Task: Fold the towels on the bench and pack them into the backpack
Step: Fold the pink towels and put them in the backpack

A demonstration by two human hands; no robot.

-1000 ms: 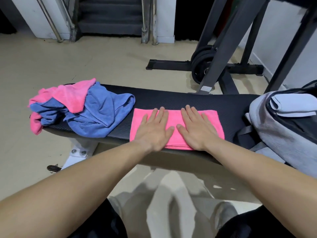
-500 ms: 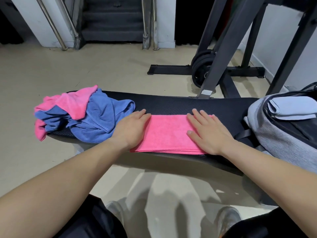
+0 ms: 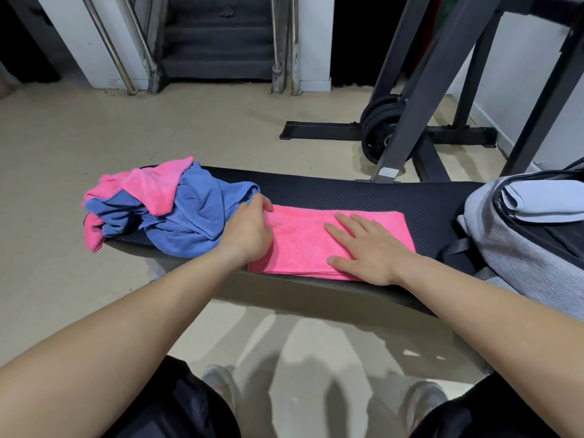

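folding step: pink microfibre towel lies on the black padded desk, right hand pressing flat, left hand gripping its left end, likely to fold it across before packing the grey fabric backpack.

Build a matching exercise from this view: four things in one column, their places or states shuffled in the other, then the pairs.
Things
1. folded pink towel
2. blue towel
3. backpack
4. right hand

Places or states
A. crumpled at the left end of the bench
B. open, at the right end of the bench
C. fingers straight and spread, pressing on a towel
D. lying flat at the middle of the bench

Pairs: 1-D, 2-A, 3-B, 4-C
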